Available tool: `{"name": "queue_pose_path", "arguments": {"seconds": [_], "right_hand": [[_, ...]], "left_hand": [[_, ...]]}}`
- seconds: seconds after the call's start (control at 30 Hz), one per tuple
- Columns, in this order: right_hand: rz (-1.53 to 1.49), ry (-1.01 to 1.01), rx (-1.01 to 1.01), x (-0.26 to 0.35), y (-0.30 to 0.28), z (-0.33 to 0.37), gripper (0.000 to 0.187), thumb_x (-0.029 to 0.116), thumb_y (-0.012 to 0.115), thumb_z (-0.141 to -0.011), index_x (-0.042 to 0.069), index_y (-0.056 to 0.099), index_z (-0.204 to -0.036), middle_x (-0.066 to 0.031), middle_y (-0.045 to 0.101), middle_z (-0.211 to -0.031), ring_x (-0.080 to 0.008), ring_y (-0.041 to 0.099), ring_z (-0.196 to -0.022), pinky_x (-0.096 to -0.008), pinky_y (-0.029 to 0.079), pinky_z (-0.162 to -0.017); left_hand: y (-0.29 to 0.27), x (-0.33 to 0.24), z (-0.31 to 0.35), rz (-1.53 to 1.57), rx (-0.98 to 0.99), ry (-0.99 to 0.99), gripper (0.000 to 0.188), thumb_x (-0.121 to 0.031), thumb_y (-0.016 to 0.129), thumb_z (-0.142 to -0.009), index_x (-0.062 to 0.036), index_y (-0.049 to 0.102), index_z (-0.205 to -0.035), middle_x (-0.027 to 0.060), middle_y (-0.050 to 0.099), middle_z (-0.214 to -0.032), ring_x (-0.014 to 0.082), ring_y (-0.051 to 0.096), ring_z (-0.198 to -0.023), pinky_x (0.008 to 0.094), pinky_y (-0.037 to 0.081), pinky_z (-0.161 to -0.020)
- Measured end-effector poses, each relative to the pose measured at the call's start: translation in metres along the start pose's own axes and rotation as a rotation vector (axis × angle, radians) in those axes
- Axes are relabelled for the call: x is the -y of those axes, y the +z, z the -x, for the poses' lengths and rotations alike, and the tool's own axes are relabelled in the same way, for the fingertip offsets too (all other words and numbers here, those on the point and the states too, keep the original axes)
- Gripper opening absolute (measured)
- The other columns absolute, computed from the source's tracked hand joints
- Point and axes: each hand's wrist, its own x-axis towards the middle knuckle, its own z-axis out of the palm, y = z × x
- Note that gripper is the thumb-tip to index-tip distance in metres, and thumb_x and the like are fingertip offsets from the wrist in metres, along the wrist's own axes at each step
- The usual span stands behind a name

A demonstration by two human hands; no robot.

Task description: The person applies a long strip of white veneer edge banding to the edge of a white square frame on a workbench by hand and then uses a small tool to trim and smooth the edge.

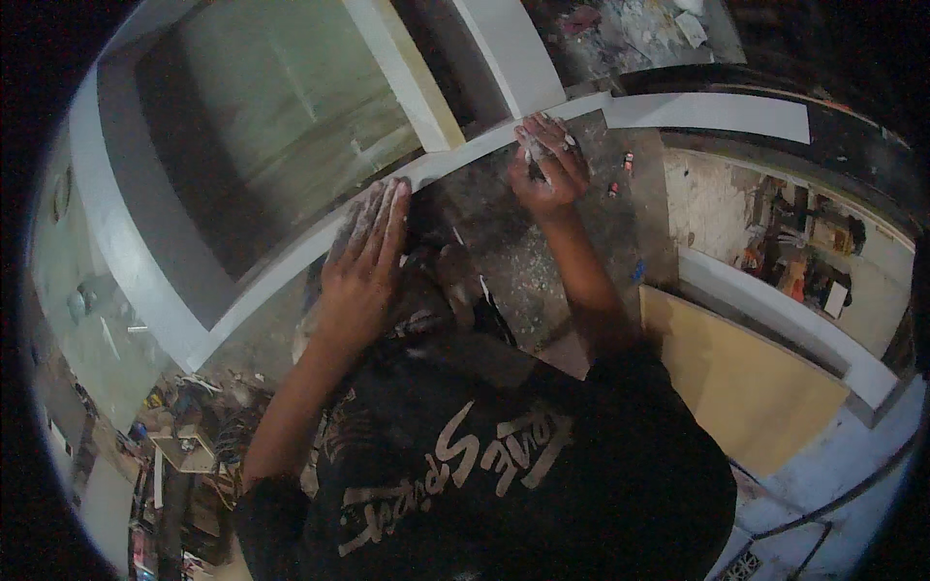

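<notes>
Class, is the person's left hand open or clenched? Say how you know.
Open: the white-smeared left hand has its fingers extended, tips at the white rectangular frame.

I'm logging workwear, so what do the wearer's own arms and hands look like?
The left hand and right hand are both gloveless, with whitish smears on the fingers. The forearms are bare up to the short sleeves of a black top with pale lettering.
</notes>
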Motion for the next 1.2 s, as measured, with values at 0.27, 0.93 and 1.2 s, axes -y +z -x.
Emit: {"name": "queue_pose_path", "arguments": {"seconds": [0.27,0.93,1.2], "right_hand": [[0.025,0.043,0.022,-0.062,-0.017,0.001,0.014,0.005,0.065,-0.081,0.002,0.074,-0.091,-0.0098,0.072,-0.101,-0.0275,0.069,-0.097,-0.0411,0.051,-0.089],[-0.272,0.235,0.087,-0.115,-0.028,0.011,0.015,0.011,0.065,-0.080,0.014,0.074,-0.091,0.0002,0.069,-0.111,-0.0241,0.064,-0.110,-0.0441,0.039,-0.101],[-0.446,0.320,0.116,-0.124,-0.031,-0.001,0.012,0.009,0.063,-0.085,0.005,0.072,-0.092,-0.0100,0.069,-0.106,-0.0280,0.065,-0.106,-0.0424,0.047,-0.094]], "left_hand": [[0.034,-0.017,-0.047,0.135,-0.265,-0.272,0.059,-0.012,0.071,-0.081,-0.0093,0.048,-0.135,0.0135,0.061,-0.125,0.0356,0.057,-0.113,0.0466,0.040,-0.100],[0.061,-0.082,-0.148,0.100,-0.389,-0.485,0.045,0.002,0.078,-0.070,-0.0019,0.061,-0.111,0.0100,0.071,-0.090,0.0278,0.065,-0.088,0.0390,0.046,-0.083],[0.067,-0.088,-0.161,0.180,-0.391,-0.653,0.051,0.004,0.080,-0.068,0.0001,0.057,-0.114,0.0086,0.069,-0.086,0.0213,0.068,-0.080,0.0325,0.050,-0.085]]}}
